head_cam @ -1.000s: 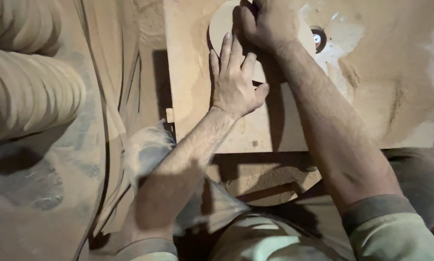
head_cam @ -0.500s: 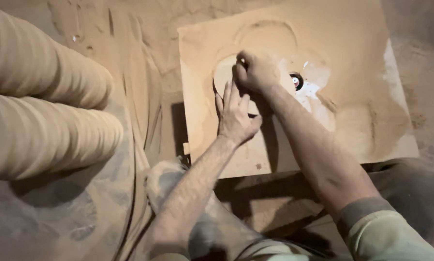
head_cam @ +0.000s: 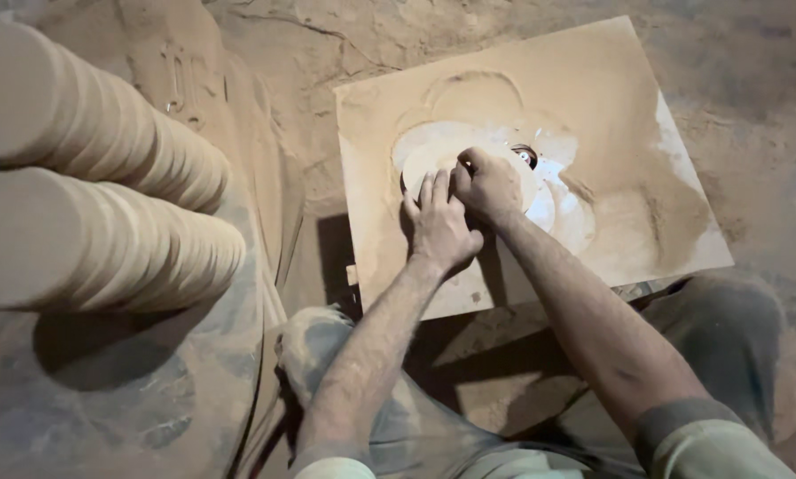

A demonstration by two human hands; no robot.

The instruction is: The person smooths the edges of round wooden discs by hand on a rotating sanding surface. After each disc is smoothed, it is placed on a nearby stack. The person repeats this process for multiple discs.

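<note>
A pale wooden disc (head_cam: pixel 415 167) is pressed flat on the dusty square board (head_cam: pixel 611 106) in the upper centre of the frame, just left of a small metal spindle (head_cam: pixel 525 156) that projects through the board. The left hand (head_cam: pixel 439 226) is laid open and flat, fingers extended onto the disc's near edge, while the right hand (head_cam: pixel 489 184) is clenched over the disc's right part, its fingertips hidden. Because the right knuckles are held just beside the spindle, a slip on the powdery surface could, it is judged, carry skin or the disc's rim against it. The board is coated in fine tan sawdust, swept bare in lobed patches. At the left of the frame, two long stacks of discs (head_cam: pixel 105 195) are laid on their sides, smooth-edged and dust-coloured.
</note>
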